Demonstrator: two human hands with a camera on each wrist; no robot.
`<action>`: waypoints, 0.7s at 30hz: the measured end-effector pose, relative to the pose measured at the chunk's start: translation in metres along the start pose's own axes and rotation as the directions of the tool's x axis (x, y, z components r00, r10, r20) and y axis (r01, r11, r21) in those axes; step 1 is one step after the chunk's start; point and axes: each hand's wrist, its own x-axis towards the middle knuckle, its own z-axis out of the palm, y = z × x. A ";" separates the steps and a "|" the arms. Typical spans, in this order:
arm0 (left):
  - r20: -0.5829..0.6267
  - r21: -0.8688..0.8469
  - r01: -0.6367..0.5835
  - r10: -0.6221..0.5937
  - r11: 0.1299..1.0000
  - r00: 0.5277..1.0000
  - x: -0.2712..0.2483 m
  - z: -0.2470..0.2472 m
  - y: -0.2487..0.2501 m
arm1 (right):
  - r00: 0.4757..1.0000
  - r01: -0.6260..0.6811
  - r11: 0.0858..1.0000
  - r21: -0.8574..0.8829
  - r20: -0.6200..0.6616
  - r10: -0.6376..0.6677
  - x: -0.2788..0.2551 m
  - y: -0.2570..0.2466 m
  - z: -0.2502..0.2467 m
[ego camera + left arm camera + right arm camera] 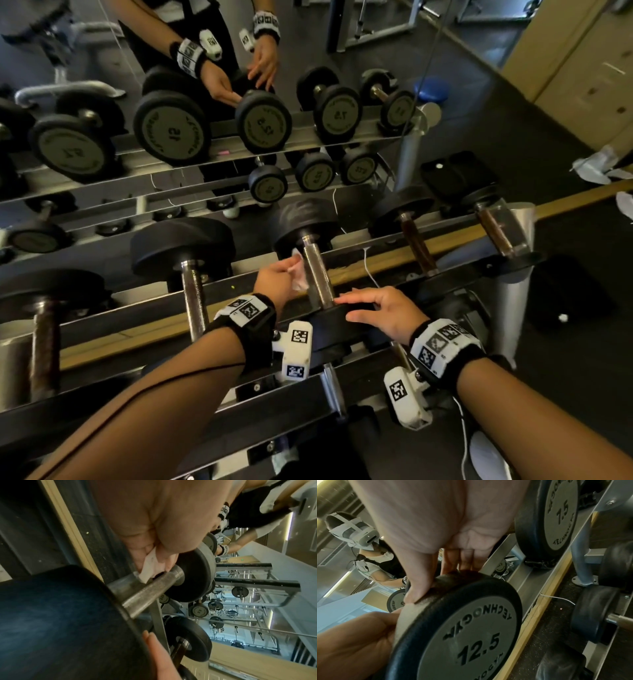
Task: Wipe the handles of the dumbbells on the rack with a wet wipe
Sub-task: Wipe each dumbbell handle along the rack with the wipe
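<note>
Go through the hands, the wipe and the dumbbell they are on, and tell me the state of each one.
left hand: pinches the wet wipe beside the handle
wet wipe: crumpled, touching the handle
12.5 dumbbell: lying on the rack
handle: bare metal, uncovered
right hand: fingers resting on the near weight head

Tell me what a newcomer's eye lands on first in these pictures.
First, the left hand pinching a white wet wipe against the steel handle of the 12.5 dumbbell, mid-rack. Next, the right hand resting on that dumbbell's near black head. Behind the rack, a mirror repeats both hands and the numbered dumbbell ends.
</note>
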 end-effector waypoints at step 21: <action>0.015 0.245 -0.172 0.173 0.954 0.985 0.001 0.000 0.009 | 1.000 -0.010 0.996 0.084 -0.016 0.012 0.000 0.001 0.004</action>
